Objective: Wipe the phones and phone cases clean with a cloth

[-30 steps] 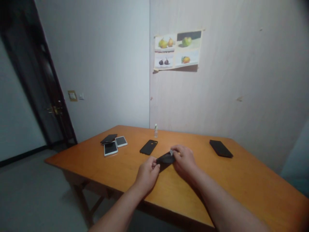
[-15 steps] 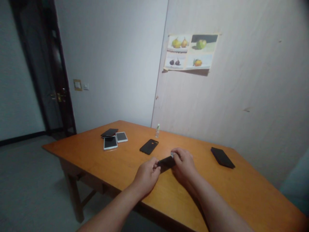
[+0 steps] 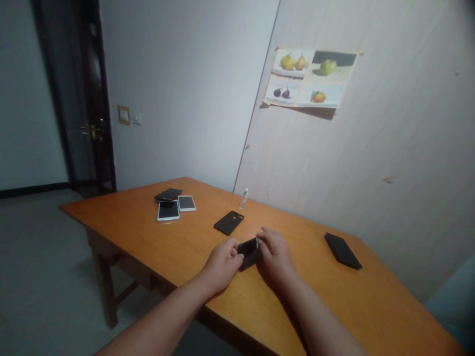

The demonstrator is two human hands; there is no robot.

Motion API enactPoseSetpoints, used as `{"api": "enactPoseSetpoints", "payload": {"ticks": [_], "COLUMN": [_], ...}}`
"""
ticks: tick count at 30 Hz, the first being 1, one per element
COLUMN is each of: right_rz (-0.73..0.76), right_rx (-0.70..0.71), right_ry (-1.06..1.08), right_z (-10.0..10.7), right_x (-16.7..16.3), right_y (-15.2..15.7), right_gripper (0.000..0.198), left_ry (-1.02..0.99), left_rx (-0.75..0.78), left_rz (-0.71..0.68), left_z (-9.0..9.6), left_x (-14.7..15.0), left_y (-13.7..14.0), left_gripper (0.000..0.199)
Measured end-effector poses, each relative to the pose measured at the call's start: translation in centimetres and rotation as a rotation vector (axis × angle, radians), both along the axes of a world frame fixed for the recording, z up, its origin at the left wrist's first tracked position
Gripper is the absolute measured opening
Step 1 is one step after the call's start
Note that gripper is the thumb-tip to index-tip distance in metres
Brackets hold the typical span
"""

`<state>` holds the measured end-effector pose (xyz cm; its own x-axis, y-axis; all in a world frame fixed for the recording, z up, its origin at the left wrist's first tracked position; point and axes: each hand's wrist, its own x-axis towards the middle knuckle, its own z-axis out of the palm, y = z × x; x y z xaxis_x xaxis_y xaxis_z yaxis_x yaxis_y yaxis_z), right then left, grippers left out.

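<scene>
Between my two hands, above the table's near side, is a dark phone (image 3: pixel 248 246), held by its ends. A darker flat patch lies just below it; I cannot tell whether it is a cover or a shadow. My left hand (image 3: pixel 223 262) is closed on the left end, thumb in front. My right hand (image 3: pixel 276 254) has its fingers bent around the right end, where a small pale edge shows. Just beyond the hands lies a black phone case (image 3: pixel 229 223) with a round hole and a camera cutout.
A small clear bottle (image 3: pixel 244 199) stands behind the case on the wooden table (image 3: pixel 129 212). To the left lie two white-framed phones (image 3: pixel 168 211) against a black stack (image 3: pixel 168 195). A flat black item (image 3: pixel 343 251) rests at right. Fruit pictures (image 3: pixel 311 79) hang on the wall.
The phone has tilted between my hands, and my right hand's fingers have shifted on its right end. The view has turned slightly. Things on the table lie as before.
</scene>
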<state>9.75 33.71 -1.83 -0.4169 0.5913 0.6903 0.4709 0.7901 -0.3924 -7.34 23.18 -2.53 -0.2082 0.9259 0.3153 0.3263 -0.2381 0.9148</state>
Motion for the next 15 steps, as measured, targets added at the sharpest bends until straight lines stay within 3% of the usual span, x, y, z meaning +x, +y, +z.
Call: {"api": "enactPoseSetpoints", "payload": {"ticks": [3, 5, 7, 11, 13, 15], "right_rz": [-0.183, -0.197, -0.095, 0.259, 0.250, 0.113], "right_rx": [-0.079, -0.125, -0.119, -0.065, -0.042, -0.031], "right_ry": [0.062, 0.070, 0.047, -0.056, -0.054, -0.021], "right_z": [0.0, 0.0, 0.2, 0.8, 0.9, 0.9], "right_x": [1.1, 1.1, 0.2, -1.8, -1.8, -1.2], "right_y": [1.5, 1.3, -0.1, -3.0, -2.8, -1.5], "right_gripper": [0.022, 0.020, 0.018, 0.020, 0.023, 0.024], "left_ry": [-0.142, -0.233, -0.313, -0.407, -0.419, -0.421], "left_rx": [-0.025, -0.043, -0.056, -0.056, -0.072, -0.100], "left_rz": [-0.031, -0.062, -0.087, -0.106, -0.105, -0.099], "left_z": [-0.4, -0.6, -0.5, 0.0, 0.3, 0.5], "left_x": [-0.1, -0.1, 0.0, 0.0, 0.0, 0.0], "left_y": [0.4, 0.7, 0.8, 0.8, 0.7, 0.7], "left_gripper": [0.005, 0.007, 0.008, 0.011, 0.011, 0.011]}}
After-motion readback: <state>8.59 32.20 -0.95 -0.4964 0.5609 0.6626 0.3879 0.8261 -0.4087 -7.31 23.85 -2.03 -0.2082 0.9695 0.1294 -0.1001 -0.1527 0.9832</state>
